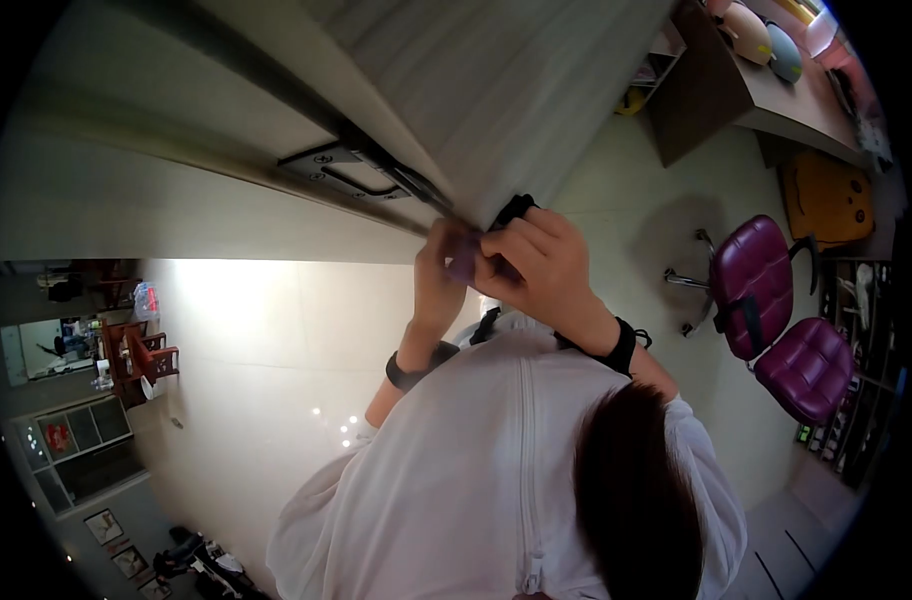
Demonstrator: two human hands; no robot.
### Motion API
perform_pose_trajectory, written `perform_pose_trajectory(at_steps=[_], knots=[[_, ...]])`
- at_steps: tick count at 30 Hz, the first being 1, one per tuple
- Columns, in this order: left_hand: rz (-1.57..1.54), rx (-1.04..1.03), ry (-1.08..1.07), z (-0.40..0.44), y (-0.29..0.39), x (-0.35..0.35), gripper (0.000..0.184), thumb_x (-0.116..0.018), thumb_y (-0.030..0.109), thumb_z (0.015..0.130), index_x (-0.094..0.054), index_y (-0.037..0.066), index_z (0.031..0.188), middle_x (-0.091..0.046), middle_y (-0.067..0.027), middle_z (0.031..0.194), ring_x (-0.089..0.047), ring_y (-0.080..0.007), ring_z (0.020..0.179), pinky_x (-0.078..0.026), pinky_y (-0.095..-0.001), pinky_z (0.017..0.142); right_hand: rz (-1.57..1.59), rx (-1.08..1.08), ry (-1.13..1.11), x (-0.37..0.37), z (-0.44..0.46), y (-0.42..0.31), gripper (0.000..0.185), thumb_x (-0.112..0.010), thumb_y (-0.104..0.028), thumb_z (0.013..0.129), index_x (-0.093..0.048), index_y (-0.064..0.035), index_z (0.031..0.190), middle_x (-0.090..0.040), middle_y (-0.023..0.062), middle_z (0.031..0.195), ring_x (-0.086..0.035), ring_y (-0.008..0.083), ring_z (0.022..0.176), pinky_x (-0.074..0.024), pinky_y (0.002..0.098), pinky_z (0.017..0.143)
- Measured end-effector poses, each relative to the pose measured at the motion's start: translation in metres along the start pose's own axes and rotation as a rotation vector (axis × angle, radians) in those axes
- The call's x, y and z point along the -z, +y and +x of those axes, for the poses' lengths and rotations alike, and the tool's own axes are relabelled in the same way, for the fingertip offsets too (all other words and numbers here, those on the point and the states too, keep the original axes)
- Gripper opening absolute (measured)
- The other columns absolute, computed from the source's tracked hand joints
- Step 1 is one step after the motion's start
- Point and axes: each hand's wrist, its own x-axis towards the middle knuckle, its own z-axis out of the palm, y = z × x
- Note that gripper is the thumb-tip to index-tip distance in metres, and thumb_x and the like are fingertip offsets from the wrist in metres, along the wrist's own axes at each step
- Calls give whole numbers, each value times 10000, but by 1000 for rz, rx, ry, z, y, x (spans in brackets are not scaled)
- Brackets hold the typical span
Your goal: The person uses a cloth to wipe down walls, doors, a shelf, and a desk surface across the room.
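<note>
A white zipped jacket [431, 470] fills the near bottom, with dark hair [636, 490] hanging over its right side, and black bands circle both wrists. Just beyond, the left hand [439, 285] and right hand [546, 258] meet at a small purple thing [462, 260], which sits between them close to the edge of a pale door [496, 90]. The fingers of both hands bend in on it, but blur and overlap hide its shape, and I cannot tell which hand grips it. A black piece [516, 209] shows past the right knuckles, mostly covered. A dark metal plate [321, 168] with screws sits in the frame near the hands. Pale, glossy floor [266, 340] spreads around, glaring white on the left. To the right stands a purple office chair [754, 285], with a wooden desk [796, 98] and an orange cushion [826, 195] beyond. Far left, wooden chairs [146, 352] and wall pictures [104, 526] are small and unclear, and the dark round border cuts off the room's outer parts
</note>
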Motion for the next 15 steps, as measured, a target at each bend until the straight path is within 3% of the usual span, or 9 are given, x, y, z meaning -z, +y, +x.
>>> perform_pose_trajectory(at_steps=[11,15], knots=[[55,-34,-20,-2,-10,4,229,-531,-107,768,-521,-6,974,-614,-103,831,-627,-185,779,-494,-291,705,280,-223,-135,16,-1,16,176,-702,-40,620,-563,-63,725,-549,58,663,-512,228,597,-411,302,546],[23,-3,-22,-2,-9,4,220,-535,-97,769,-529,-6,969,-613,-105,834,-623,-181,776,-497,-290,691,358,-454,-119,14,-12,23,135,-675,-70,685,-577,-68,777,-588,62,727,-572,219,628,-458,315,557]])
